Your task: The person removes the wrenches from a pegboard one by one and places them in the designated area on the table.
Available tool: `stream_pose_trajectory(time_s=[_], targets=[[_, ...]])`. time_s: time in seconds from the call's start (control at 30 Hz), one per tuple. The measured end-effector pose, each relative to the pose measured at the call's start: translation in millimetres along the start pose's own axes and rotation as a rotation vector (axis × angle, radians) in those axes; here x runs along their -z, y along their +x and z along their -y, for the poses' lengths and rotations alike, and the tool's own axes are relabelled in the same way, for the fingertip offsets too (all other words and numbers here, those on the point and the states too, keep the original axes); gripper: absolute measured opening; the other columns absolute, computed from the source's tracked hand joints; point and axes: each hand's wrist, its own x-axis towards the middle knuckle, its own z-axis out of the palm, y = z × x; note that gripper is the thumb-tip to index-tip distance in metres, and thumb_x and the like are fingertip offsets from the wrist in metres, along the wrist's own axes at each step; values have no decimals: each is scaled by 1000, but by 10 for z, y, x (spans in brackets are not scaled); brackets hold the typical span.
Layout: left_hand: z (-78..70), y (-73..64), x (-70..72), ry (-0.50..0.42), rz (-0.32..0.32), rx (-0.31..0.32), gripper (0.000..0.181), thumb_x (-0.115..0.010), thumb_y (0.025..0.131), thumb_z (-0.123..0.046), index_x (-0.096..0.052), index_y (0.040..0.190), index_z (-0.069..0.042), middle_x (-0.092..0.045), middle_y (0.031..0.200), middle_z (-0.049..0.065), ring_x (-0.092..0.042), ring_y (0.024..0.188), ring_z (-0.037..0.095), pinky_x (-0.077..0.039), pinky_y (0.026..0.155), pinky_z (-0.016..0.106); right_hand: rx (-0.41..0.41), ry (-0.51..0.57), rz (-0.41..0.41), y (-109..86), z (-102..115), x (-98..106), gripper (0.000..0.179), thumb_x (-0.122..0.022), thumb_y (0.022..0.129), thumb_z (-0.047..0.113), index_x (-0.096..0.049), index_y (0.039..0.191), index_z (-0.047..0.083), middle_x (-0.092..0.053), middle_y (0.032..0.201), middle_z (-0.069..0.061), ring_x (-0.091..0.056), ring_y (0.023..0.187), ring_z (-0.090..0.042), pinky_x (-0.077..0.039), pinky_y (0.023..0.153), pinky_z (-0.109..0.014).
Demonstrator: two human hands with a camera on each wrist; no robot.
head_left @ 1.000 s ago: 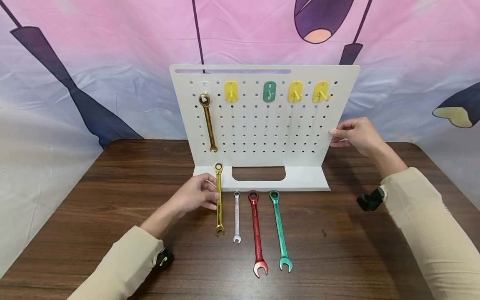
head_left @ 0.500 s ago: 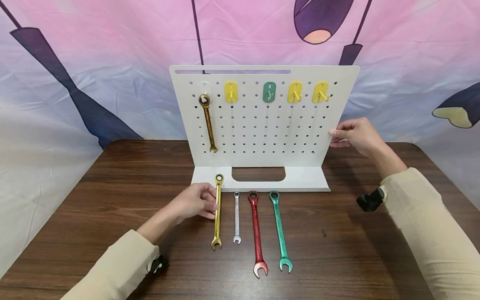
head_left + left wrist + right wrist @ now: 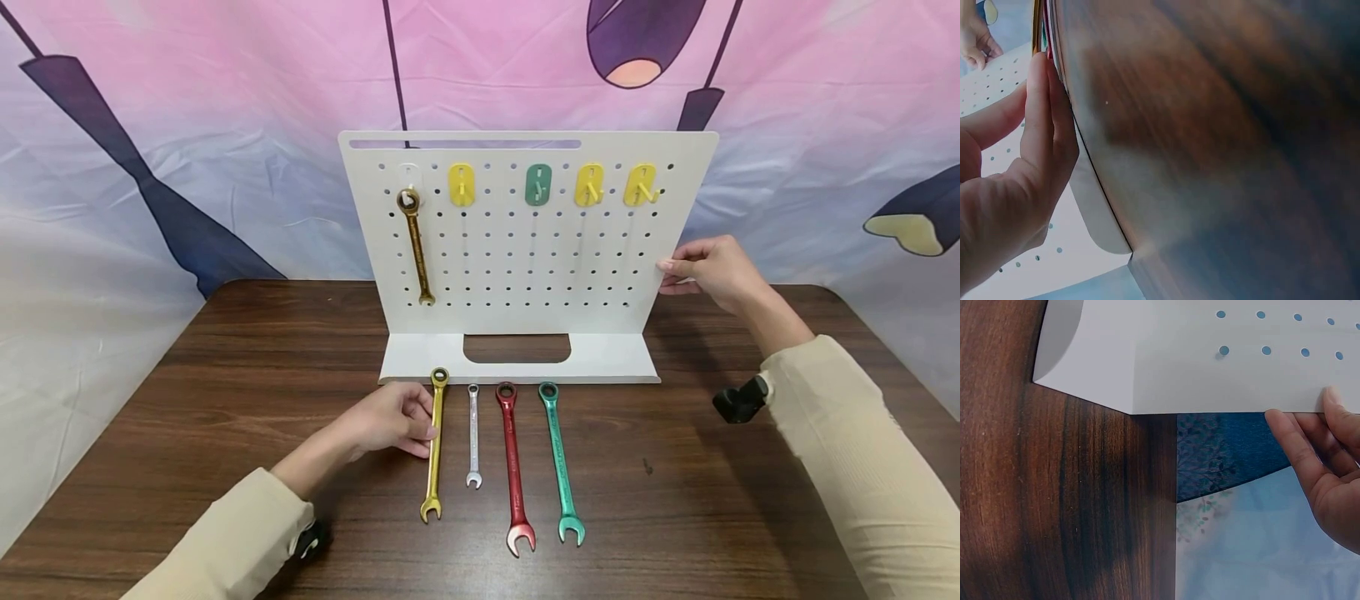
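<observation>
In the head view my left hand point(image 3: 392, 418) pinches a gold combination wrench point(image 3: 435, 450) by its handle, thumb on its left side. The wrench's ring end overlaps the front lip of a white pegboard stand point(image 3: 517, 321). My right hand point(image 3: 708, 268) holds the board's right edge; in the right wrist view the thumb lies on the face and the fingers reach behind. Right of the gold wrench lie a small silver wrench point(image 3: 474, 437), a red wrench point(image 3: 513, 467) and a green wrench point(image 3: 559, 462). A darker bronze wrench point(image 3: 417, 246) hangs on the board's leftmost hook.
Hooks line the board's upper part: a clear one point(image 3: 410, 173) bearing the bronze wrench, a green one point(image 3: 538, 185), and yellow ones, including a left yellow hook point(image 3: 462, 185). A brown wooden table point(image 3: 240, 367) lies underneath, with a printed cloth point(image 3: 225, 142) behind it.
My left hand has drawn the gold wrench toward the table's near side, its open end swinging slightly left. My right hand stays on the board's edge.
</observation>
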Motion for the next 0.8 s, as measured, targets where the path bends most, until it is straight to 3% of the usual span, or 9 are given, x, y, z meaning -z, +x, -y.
stream_pose_trajectory(time_s=[0.8], targets=[[8, -37, -42, 89, -26, 90, 13, -56, 81, 15, -47, 91, 12, -55, 70, 12, -57, 54, 13, -58, 56, 29, -8, -18, -8, -4, 4, 0, 12, -60, 87, 4, -65, 86, -6, -64, 76, -4, -63, 71, -17, -55, 76, -42]])
